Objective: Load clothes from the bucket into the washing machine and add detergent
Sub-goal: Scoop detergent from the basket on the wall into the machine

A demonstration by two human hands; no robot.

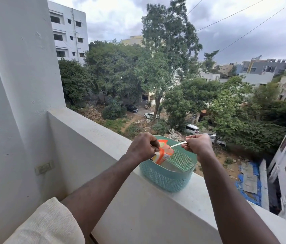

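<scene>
An orange and white detergent sachet (163, 152) is held above a teal perforated basket (167, 175) that stands on the balcony parapet. My left hand (143, 146) pinches the sachet's left top edge. My right hand (197, 142) grips a thin white strip (178, 144) stretched off the sachet's top toward the right. Both arms reach forward over the ledge. No washing machine, bucket or clothes are in view.
The white parapet ledge (103, 131) runs from the left pillar (19, 85) to the lower right, with a long drop to the street and trees beyond. A wall socket (44, 167) sits below the ledge. A cream cloth (50, 224) lies at lower left.
</scene>
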